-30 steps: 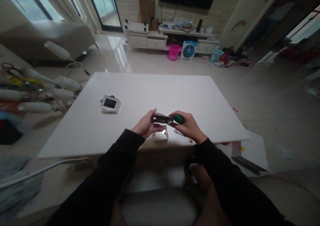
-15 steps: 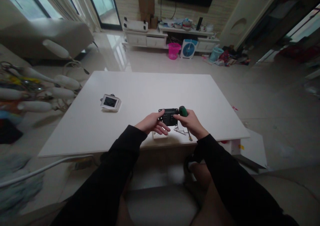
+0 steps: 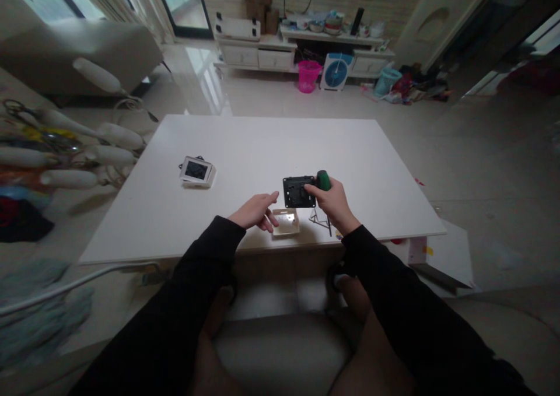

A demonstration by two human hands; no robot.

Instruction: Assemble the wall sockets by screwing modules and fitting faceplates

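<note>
Gripping a flat black plastic plate (image 3: 295, 195) by its right side with the right hand (image 3: 336, 202), with the thumb on its face, likely to stop it from tipping. Showing the broad side of the plate up toward the head, maybe for a good look at its bumps and holes. Also keeping a screwdriver with a fat green handle (image 3: 324, 180) in the same hand, with the thin shaft pointing down toward the near edge of the surface (image 3: 245, 145), perhaps to save putting it down.

Holding nothing in the left hand (image 3: 254, 211): open, with loose fingers, near the left side of the plate but apart from it. Too hard to tell about any touch between its lower fingers and the small cream box (image 3: 286, 233). Seeing into the box from above, with its open side up, close to the near edge, likely to be easy to reach.

Just right of the box, some thin bent metal pieces (image 3: 315, 217), also by the near edge. Well apart, toward the left edge, a white square frame with a dark screen (image 3: 196, 170), face up, perhaps to be out of the way.
</note>
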